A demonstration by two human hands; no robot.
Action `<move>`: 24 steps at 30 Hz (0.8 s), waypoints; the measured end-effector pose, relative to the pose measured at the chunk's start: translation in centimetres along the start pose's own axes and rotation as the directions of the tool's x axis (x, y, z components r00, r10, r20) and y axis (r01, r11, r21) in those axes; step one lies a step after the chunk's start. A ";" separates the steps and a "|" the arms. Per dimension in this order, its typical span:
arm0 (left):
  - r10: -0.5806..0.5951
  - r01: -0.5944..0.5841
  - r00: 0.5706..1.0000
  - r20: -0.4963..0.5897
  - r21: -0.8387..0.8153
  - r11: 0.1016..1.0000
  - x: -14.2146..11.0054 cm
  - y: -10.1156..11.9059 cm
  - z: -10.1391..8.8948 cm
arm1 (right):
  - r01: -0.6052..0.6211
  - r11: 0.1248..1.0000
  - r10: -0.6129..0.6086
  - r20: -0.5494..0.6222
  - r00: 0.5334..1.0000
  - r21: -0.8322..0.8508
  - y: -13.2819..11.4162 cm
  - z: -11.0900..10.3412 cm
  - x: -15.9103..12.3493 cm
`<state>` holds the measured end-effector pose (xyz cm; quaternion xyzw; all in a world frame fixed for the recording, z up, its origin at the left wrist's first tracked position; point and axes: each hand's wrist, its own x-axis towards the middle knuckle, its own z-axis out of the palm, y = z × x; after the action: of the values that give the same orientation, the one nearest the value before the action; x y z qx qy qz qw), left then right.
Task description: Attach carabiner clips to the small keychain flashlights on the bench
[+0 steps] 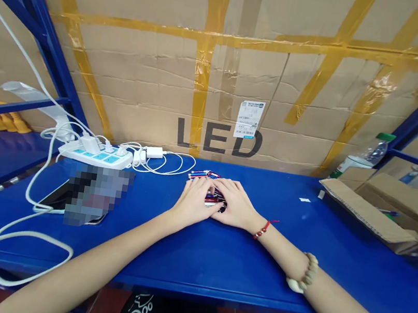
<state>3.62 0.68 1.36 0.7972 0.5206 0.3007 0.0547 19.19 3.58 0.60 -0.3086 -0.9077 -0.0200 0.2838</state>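
A small heap of slim, shiny pens [215, 198], blue, red, silver and dark, lies on the blue table [163, 254]. My left hand [195, 201] curves around the near left side of the heap. From the right, my right hand [236, 205] cups the same pens, its fingers meeting those of the left over the heap. Several pen ends stick out beyond the fingertips at the far side. A gap between the thumbs and forefingers shows part of the bundle; the rest is hidden under both palms.
An open cardboard box [364, 221] with a pen inside stands at right, a green-capped bottle [366, 155] behind it. At left are a white power strip [95, 154], looping white cables and a blurred phone-like device [62, 192]. A large taped carton [145, 84] closes off the back.
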 end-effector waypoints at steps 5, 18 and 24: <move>0.016 -0.017 1.000 0.009 0.053 0.998 0.1 -0.3 0.0 | 0.047 0.999 -0.047 -0.032 0.998 0.025 -0.4 -0.3 0.0; 0.136 -0.145 0.979 0.150 0.049 0.988 0.1 -0.9 0.4 | 0.140 0.985 -0.125 -0.142 0.982 0.104 -0.6 -0.8 0.1; 0.190 -0.197 0.973 0.134 0.040 0.980 -0.1 -0.7 0.6 | 0.101 0.992 -0.085 -0.198 0.977 0.073 -0.2 -0.6 0.1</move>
<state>3.37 1.11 0.53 0.8632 0.4435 0.2384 0.0378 19.33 3.33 1.19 -0.2504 -0.8890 -0.0258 0.3824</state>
